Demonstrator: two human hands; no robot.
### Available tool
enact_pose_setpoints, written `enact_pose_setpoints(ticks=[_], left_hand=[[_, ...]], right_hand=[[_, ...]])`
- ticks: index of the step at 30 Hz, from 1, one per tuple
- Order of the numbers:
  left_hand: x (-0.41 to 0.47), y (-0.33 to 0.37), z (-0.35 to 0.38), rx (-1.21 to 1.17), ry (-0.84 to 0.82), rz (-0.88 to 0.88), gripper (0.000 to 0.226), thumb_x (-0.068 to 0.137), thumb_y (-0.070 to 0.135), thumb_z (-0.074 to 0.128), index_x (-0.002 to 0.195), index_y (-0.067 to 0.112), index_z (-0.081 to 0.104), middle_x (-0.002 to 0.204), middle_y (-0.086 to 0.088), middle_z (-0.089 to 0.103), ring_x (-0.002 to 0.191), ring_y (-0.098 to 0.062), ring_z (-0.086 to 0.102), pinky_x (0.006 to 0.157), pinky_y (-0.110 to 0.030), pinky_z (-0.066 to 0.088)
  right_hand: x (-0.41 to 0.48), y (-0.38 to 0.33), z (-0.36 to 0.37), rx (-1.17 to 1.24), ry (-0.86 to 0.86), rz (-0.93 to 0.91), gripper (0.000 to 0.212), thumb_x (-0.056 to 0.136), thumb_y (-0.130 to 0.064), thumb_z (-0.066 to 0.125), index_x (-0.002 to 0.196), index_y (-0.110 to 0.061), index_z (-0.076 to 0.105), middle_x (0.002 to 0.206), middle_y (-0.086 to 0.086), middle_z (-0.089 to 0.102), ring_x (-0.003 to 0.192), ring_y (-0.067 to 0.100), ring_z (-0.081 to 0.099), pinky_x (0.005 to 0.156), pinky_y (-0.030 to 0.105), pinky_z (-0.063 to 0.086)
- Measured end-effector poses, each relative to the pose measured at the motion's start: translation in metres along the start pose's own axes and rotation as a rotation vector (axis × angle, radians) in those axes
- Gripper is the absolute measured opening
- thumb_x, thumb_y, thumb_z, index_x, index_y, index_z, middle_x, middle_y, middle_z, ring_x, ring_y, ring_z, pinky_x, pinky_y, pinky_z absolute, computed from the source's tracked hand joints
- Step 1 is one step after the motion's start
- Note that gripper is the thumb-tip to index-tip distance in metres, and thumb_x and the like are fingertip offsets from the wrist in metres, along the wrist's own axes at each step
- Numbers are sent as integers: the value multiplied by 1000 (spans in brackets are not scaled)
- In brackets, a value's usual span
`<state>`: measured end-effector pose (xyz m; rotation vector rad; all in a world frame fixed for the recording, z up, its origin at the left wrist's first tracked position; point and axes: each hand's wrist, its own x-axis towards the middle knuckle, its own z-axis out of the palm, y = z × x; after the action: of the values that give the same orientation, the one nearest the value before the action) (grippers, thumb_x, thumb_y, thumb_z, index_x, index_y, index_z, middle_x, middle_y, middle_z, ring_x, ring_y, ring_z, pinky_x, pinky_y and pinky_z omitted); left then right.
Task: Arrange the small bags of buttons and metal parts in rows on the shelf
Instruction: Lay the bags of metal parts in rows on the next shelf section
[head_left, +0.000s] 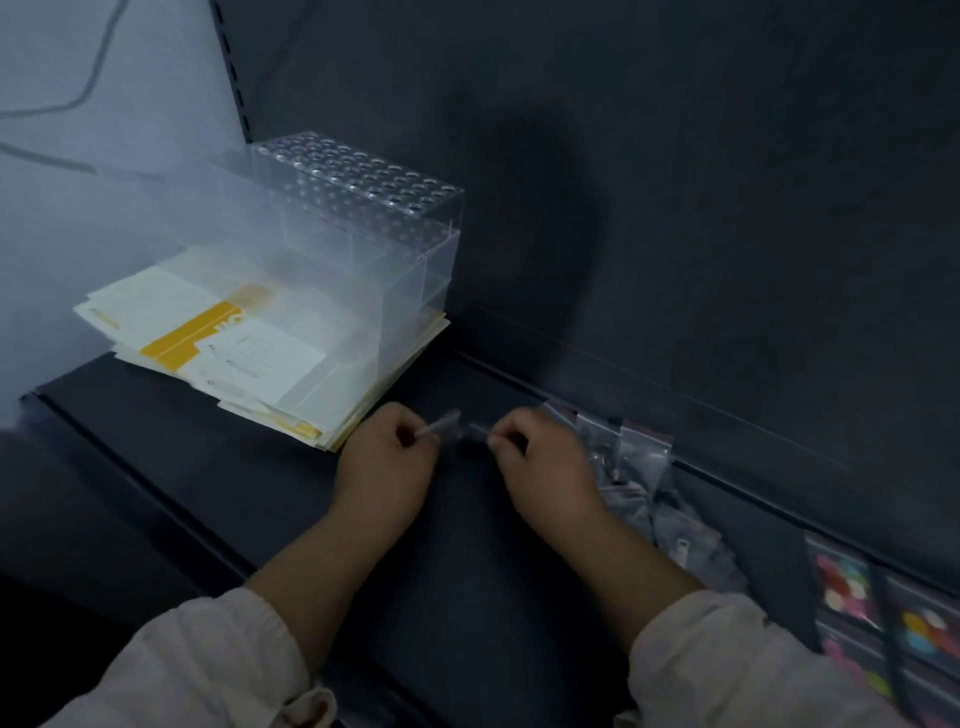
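left sleeve: pale cream fabric, gathered cuff at mid-forearm (puckered, loosely bunched) | right sleeve: same fabric, same cuff | left hand, right hand: bare

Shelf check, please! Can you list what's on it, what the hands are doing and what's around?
Surface: dark shelf, dimly lit.
Job's things: one small bag between the hands, blurred; pile of small bags at the right; bags of coloured buttons further right.
Clutter: clear plastic box on a stack of papers, at the left.
Hands: left hand and right hand each pinch the small bag.
Cables: grey cable on the wall, upper left.
Surroundings: dark back panel behind the shelf.
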<state>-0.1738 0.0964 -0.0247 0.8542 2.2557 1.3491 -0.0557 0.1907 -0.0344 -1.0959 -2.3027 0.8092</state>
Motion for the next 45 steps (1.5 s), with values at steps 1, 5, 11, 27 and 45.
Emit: enact_pose_setpoints(ticks=[1, 5, 11, 27, 45], left_hand=[[-2, 6, 2, -119, -16, -35, 9, 83, 13, 62, 76, 11, 58, 74, -6, 63, 68, -18, 56, 64, -32, 45], [-10, 31, 14, -457, -101, -157, 15, 81, 0, 57, 72, 11, 56, 70, -14, 60, 65, -22, 53, 69, -37, 48], [-45, 68, 37, -572, -316, -217, 11, 90, 8, 53, 81, 11, 57, 81, -15, 66, 76, -27, 64, 78, -42, 55], [-307, 164, 139, -446, -809, -95, 8, 92, 17, 55, 93, 12, 60, 89, -11, 63, 80, -24, 63, 68, -35, 58], [-640, 237, 243, -363, -1191, 164, 23, 94, 14, 51, 72, 15, 53, 75, -7, 70, 56, -11, 54, 49, -20, 41]], right_hand=[[-2, -3, -7, 99, 11, 63, 9, 89, -18, 57, 81, -17, 62, 82, -5, 62, 76, 7, 56, 70, 20, 43], [-16, -10, -41, 420, 79, 234, 19, 90, -15, 56, 72, -20, 57, 63, -7, 56, 55, 2, 47, 55, 16, 40], [-65, -7, -95, 643, 132, 378, 21, 93, -10, 53, 73, -14, 56, 78, 8, 68, 51, 10, 47, 47, 22, 42], [-337, 71, -259, 639, 536, 498, 29, 93, -10, 54, 65, -13, 55, 54, 2, 54, 56, 19, 47, 53, 25, 40], [-683, 137, -408, 562, 947, 690, 24, 94, -9, 51, 72, -14, 57, 65, 5, 62, 66, 19, 56, 55, 24, 45]])
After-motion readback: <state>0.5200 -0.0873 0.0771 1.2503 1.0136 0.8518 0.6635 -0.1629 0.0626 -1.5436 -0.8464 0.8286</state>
